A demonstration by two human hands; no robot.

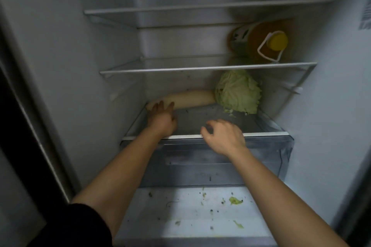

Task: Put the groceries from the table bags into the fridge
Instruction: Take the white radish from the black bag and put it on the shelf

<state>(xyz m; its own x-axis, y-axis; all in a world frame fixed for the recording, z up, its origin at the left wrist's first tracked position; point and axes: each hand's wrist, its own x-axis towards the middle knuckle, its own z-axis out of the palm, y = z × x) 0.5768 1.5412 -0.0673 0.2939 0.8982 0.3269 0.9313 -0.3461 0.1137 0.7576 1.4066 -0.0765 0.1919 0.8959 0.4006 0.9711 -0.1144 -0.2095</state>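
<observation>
The fridge stands open in front of me. On its lowest glass shelf (267,124) a long pale white radish (194,98) lies along the back wall, its right end against a green cabbage (239,92). My left hand (162,116) reaches into the shelf, its spread fingers resting on the radish's left end. My right hand (222,136) hovers over the shelf's front edge, fingers curled and apart, holding nothing. One shelf higher, at the right, an amber oil bottle (259,40) with a yellow cap lies on its side.
The top shelf (200,8) holds nothing. Below the lowest shelf sits a clear drawer (220,162). A white surface (190,212) beneath it is littered with green leaf scraps and crumbs. The fridge walls close in left and right.
</observation>
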